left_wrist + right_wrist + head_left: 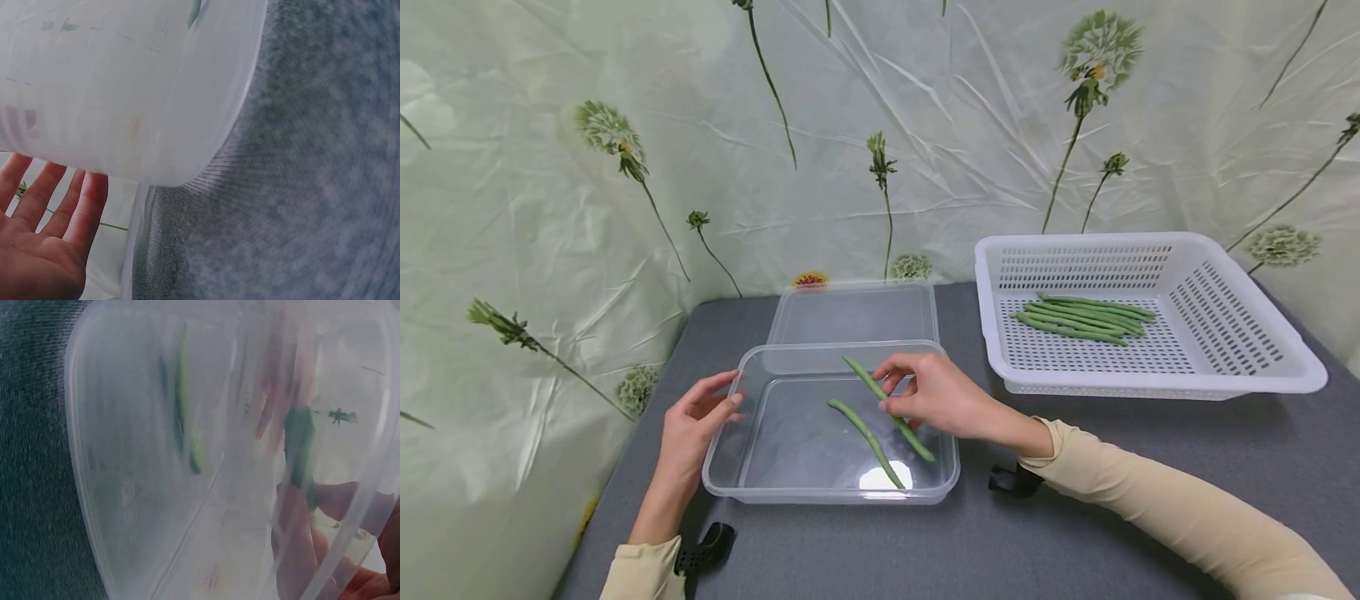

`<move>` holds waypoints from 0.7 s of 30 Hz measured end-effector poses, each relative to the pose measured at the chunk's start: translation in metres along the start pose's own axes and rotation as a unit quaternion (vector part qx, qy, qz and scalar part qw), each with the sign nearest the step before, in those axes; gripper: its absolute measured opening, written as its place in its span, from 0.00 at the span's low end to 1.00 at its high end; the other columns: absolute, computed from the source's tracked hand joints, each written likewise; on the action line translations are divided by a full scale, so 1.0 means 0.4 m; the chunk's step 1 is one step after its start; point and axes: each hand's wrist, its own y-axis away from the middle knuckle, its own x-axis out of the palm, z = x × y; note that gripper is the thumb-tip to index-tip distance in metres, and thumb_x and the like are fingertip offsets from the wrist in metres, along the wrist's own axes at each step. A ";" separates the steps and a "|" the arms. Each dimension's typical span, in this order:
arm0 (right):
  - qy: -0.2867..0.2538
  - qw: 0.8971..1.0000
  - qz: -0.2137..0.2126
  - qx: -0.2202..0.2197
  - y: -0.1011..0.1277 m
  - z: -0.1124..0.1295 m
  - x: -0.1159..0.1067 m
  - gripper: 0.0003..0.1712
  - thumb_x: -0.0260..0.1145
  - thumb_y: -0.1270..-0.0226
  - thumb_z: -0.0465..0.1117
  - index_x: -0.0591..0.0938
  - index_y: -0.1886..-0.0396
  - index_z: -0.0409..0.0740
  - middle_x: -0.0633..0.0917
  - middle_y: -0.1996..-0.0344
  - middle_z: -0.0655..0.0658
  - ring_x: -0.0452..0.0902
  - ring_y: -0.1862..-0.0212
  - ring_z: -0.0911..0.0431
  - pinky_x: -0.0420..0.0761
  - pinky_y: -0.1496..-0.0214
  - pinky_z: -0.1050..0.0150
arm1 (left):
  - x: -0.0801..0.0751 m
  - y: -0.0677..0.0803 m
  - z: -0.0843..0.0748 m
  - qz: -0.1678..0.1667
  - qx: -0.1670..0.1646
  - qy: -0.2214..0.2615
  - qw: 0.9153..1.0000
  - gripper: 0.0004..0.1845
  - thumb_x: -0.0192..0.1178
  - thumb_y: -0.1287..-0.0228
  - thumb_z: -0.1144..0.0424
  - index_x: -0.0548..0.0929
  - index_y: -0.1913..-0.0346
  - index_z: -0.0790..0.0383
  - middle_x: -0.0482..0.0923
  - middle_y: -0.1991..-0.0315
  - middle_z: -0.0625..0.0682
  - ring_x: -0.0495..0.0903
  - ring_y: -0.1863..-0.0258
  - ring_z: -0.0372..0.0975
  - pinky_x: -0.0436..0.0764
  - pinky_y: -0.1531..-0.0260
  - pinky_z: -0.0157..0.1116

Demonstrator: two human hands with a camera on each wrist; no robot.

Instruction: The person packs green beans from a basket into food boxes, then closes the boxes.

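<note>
Head view: right hand (942, 400) fingers pinch a long green bean (891, 410) slanting far-left to near-right inside the clear plastic tub (730, 467), beside another bean (867, 432); left hand (694, 429) fingers relaxed against its left rim.

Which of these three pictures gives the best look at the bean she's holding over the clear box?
The head view: the held bean shows whole, pinched by the right hand inside the clear box, beside a second bean. The right wrist view gives only a blurred green streak through the plastic. The left wrist view shows no bean.
</note>
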 end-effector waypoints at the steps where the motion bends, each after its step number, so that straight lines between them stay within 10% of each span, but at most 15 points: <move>1: 0.004 1.000 -0.001 0.001 0.000 0.000 0.001 0.18 0.70 0.40 0.31 0.82 0.49 0.41 0.83 0.64 0.46 0.83 0.71 0.52 0.85 0.70 0.48 | 0.000 0.000 0.000 0.000 0.000 0.000 1.000 0.23 0.64 0.32 0.63 0.76 0.37 0.67 0.79 0.45 0.46 0.83 0.53 0.38 0.83 0.62 0.32; 21: -0.035 0.995 -0.005 -0.096 0.038 -0.021 -0.021 0.14 0.68 0.33 0.35 0.83 0.49 0.48 0.84 0.55 0.50 0.82 0.60 0.47 0.85 0.65 0.53 | 0.001 -0.002 -0.004 0.001 -0.008 -0.005 1.000 0.23 0.64 0.32 0.62 0.76 0.37 0.66 0.79 0.45 0.46 0.83 0.53 0.37 0.83 0.62 0.33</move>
